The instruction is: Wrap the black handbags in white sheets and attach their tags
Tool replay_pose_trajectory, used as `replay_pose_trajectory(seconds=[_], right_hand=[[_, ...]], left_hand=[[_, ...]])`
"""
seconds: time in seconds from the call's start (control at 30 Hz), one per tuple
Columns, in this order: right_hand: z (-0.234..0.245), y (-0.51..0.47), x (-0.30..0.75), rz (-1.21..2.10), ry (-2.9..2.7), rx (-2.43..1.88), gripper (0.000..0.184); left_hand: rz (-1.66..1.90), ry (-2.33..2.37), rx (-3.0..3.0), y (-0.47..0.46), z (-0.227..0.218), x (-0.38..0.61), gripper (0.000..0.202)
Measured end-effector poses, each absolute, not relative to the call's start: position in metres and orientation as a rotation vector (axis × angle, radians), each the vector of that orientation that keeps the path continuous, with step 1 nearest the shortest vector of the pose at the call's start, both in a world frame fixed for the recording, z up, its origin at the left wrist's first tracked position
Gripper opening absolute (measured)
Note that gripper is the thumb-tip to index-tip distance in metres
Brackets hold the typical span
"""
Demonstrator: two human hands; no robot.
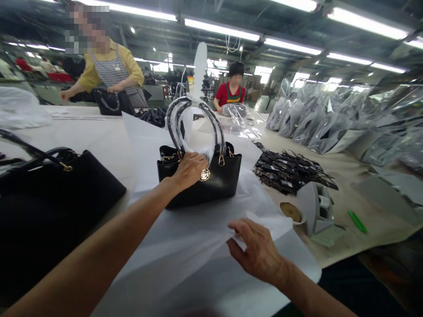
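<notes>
A black handbag (218, 178) with a gold round emblem and plastic-wrapped handles stands upright on white wrapping paper (158, 259). My left hand (191, 169) is at the front top edge of the bag, beside the emblem, with its fingers curled over the rim; the fingertips are partly hidden. White stuffing shows between the handles. Closer to me, my right hand (256, 248) is over the paper with thumb and fingers bent around a bit of it, and creases run toward that grip.
Another black bag (66, 193) fills the left side. To the right lie a heap of black tags (291, 171), a tape roll (291, 212), a grey dispenser (315, 207) and a green cutter (357, 221). Plastic-wrapped bags (307, 119) line the far right. Two co-workers stand across the table.
</notes>
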State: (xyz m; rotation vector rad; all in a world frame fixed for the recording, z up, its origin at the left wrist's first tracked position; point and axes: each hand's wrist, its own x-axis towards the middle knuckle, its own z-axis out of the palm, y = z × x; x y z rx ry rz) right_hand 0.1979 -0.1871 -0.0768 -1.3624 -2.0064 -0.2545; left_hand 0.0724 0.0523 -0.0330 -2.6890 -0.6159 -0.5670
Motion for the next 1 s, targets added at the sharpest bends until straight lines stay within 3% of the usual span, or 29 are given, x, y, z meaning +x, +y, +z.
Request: replay_pose_trajectory(seconds=[0.07, 0.2, 0.43, 0.7, 0.83, 1.0], right_hand=[[-0.060, -0.168, 0.203, -0.184, -2.026, -1.344, 0.017], [-0.036, -0.125, 0.214, 0.020, -1.941, -1.481, 0.011], [-0.005, -0.051, 0.223, -0.282, -2.072, -1.679, 0.018], [0.018, -0.005, 0.215, -0.244, -2.176, -1.600, 0.031], [0.028, 0.005, 0.212, -0.158, -2.116, -1.729, 0.026], [0.035, 0.005, 0.211, -0.179, -2.000, -1.772, 0.020]], left_hand=[[-0.522, -0.673, -2.767, 0.052, -0.028, 0.073, 0.025], [-0.463, -0.705, -2.816, 0.051, -0.015, 0.076, 0.020], [-0.362, -0.827, -2.784, 0.048, 0.022, 0.084, 0.020], [-0.455, -0.876, -2.628, 0.049, 0.047, 0.081, 0.021], [-0.691, -0.786, -2.403, 0.032, 0.031, 0.073, 0.023], [-0.796, -0.425, -2.282, 0.015, -0.033, 0.062, 0.030]])
